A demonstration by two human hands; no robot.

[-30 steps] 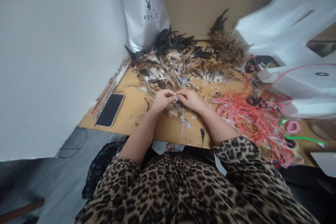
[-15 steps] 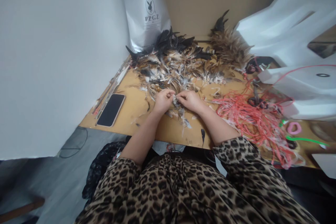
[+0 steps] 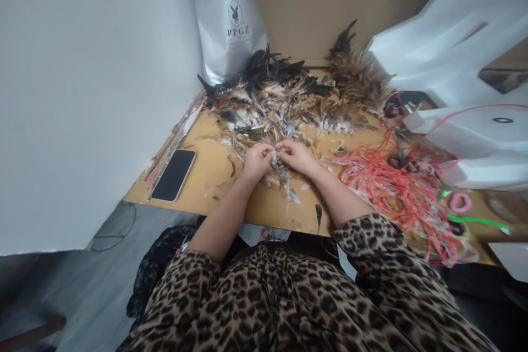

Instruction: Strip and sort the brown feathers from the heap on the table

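My left hand point(image 3: 258, 161) and my right hand point(image 3: 297, 156) meet over the near edge of a feather pile, their fingertips almost touching. Both hands are closed in a pinch on a small tuft of feathers point(image 3: 275, 159) between them; its exact shape is partly hidden by the fingers. Brown, white and black loose feathers point(image 3: 268, 102) spread over the tan tabletop point(image 3: 202, 187) just beyond the hands. Small pale feather bits point(image 3: 292, 195) lie below them, toward me.
A phone point(image 3: 173, 175) lies on the left. A silver bag point(image 3: 229, 27) stands behind the feathers. Tangled red and pink strings point(image 3: 396, 198) cover the right side, with scissors point(image 3: 401, 158) among them. A brown feather bundle point(image 3: 358, 77) sits at the back right, beside white plastic bags point(image 3: 437, 33).
Both hands stay at nearly the same spot, with only a slight shift of the fingers. The camera view has moved a little.
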